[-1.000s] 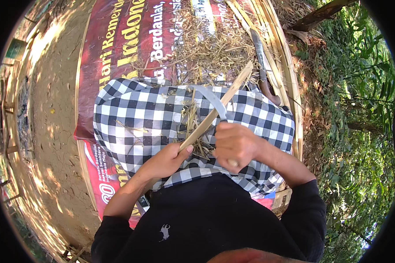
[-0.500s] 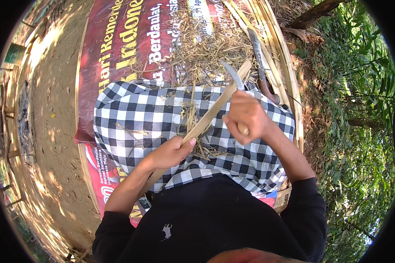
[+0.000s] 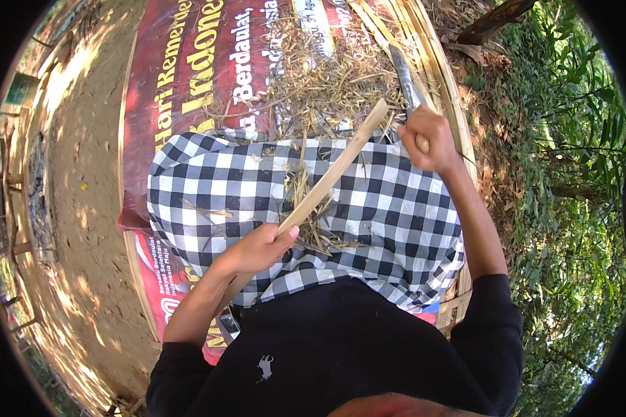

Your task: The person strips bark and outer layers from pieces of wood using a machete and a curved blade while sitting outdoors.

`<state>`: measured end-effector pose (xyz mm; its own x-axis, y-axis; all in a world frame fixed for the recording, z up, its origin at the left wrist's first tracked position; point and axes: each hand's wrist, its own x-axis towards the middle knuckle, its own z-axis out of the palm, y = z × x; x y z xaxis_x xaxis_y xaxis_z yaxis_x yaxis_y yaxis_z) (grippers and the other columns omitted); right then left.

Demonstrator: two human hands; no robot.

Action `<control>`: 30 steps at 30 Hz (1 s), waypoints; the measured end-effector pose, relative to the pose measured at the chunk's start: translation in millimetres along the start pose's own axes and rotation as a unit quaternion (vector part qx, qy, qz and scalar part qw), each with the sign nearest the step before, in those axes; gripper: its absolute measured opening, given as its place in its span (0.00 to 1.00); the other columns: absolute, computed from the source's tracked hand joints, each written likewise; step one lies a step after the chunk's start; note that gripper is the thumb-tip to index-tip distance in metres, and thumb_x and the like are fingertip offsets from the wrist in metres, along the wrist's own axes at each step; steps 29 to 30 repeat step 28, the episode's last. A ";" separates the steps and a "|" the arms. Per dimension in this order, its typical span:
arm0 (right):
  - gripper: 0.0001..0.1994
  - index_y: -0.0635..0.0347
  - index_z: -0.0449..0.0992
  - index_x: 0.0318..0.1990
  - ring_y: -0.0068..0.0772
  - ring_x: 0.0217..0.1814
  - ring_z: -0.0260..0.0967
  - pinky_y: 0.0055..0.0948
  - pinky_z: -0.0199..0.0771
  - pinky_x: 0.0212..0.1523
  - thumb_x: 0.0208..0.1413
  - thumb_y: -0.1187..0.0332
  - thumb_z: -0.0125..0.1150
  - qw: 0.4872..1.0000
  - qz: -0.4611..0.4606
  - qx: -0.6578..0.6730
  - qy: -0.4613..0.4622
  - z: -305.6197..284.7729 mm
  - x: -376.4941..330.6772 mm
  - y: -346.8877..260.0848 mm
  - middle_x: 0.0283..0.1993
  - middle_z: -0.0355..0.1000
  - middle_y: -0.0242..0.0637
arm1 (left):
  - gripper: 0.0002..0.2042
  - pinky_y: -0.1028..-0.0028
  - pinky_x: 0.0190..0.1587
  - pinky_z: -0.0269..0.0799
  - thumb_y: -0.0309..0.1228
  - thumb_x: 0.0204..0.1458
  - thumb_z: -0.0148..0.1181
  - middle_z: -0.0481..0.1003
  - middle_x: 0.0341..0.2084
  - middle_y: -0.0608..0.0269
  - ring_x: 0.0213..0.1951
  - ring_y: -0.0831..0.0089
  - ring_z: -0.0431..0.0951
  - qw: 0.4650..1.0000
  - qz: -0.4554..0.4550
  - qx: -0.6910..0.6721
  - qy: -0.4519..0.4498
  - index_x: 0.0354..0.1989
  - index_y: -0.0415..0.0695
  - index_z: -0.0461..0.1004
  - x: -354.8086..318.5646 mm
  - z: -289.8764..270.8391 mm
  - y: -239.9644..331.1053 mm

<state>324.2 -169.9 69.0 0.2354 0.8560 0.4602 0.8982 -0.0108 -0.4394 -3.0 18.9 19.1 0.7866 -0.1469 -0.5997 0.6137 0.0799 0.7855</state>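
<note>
My left hand (image 3: 259, 248) is closed round a long, flat, pale wooden strip (image 3: 337, 170), which slants up and to the right across my lap; its lower end runs back under my left forearm. My right hand (image 3: 429, 137) makes a fist to the right of the strip's far end, apart from it. From that fist pokes the rounded butt of a knife's wooden handle (image 3: 422, 143); its curved blade is hardly visible now. Just beyond the fist lies a larger dark-bladed knife (image 3: 402, 68), its handle hidden behind my hand.
A black-and-white checked cloth (image 3: 219, 187) covers my lap, with shavings (image 3: 316, 233) on it. More shavings (image 3: 355, 80) lie heaped on a red printed banner (image 3: 181, 90). Long pale split strips (image 3: 431, 52) edge the platform at right. Bare soil (image 3: 83, 208) lies left, green plants (image 3: 570, 229) right.
My right hand has moved right and farther away with the knife, off the strip's far end. The strip's far end has shifted slightly left. My left hand keeps hold, moving slightly left and nearer.
</note>
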 end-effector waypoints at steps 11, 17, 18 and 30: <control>0.14 0.59 0.64 0.17 0.39 0.17 0.56 0.35 0.57 0.26 0.45 0.82 0.64 0.982 0.024 0.140 0.127 53.9 -7.9 -101.6 0.16 0.59 0.36 | 0.23 0.81 0.16 0.58 0.53 0.70 0.36 0.60 0.21 0.71 0.14 0.84 0.56 0.978 0.041 -0.200 0.045 0.46 0.43 0.65 6.4 -27.6 21.7; 0.21 0.62 0.69 0.18 0.46 0.14 0.61 0.37 0.63 0.25 0.58 0.61 0.68 0.963 0.221 -0.007 0.154 71.9 8.6 -122.6 0.12 0.63 0.41 | 0.25 0.77 0.19 0.68 0.56 0.67 0.42 0.66 0.23 0.68 0.19 0.77 0.70 0.942 0.076 -0.328 0.008 0.45 0.40 0.65 18.9 -23.4 55.6; 0.21 0.63 0.70 0.19 0.45 0.14 0.63 0.37 0.63 0.24 0.59 0.60 0.68 0.953 0.265 0.008 0.145 69.9 11.7 -121.8 0.12 0.64 0.42 | 0.25 0.76 0.20 0.69 0.55 0.67 0.43 0.67 0.23 0.67 0.20 0.77 0.71 0.940 0.085 -0.330 0.012 0.44 0.40 0.66 22.7 -20.7 61.9; 0.18 0.68 0.84 0.34 0.28 0.16 0.70 0.30 0.66 0.20 0.62 0.57 0.64 0.901 0.376 0.193 0.101 53.2 42.8 -127.2 0.15 0.72 0.40 | 0.26 0.74 0.32 0.79 0.51 0.67 0.47 0.78 0.28 0.58 0.29 0.72 0.80 0.916 0.195 -0.338 0.095 0.47 0.34 0.74 43.8 -3.5 81.6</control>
